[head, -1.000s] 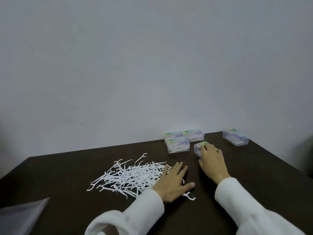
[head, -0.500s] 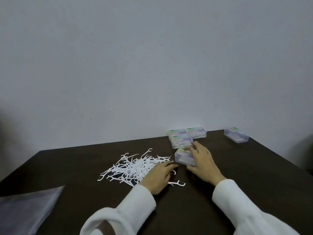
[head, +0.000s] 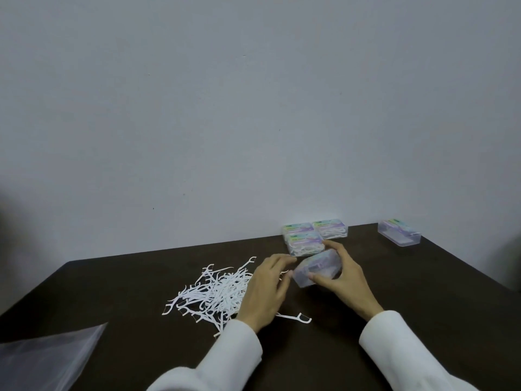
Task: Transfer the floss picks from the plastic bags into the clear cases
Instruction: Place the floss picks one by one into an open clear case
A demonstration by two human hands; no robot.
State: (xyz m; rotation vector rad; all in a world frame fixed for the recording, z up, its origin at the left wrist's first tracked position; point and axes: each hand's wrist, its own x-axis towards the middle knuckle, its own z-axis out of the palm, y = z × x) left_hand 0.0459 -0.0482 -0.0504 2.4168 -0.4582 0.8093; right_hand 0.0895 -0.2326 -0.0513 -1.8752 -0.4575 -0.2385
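Observation:
A pile of white floss picks (head: 214, 292) lies loose on the dark table (head: 423, 292). My right hand (head: 344, 280) grips a small clear case (head: 317, 268), lifted and tilted, thumb on its near side and fingers over its far end. My left hand (head: 265, 286) hovers over the right edge of the pile, its fingertips reaching toward the case's left end; whether they touch it is unclear. A single pick (head: 296, 317) lies apart near my left wrist.
Three filled clear cases (head: 313, 235) sit grouped by the wall. Another clear case (head: 399, 232) stands at the far right. A clear plastic bag (head: 48, 359) lies flat at the lower left corner. The table's right edge slopes close by.
My right hand pulled the case from near the grouped cases toward me and lifted it. My left hand rose off the table and moved toward the case.

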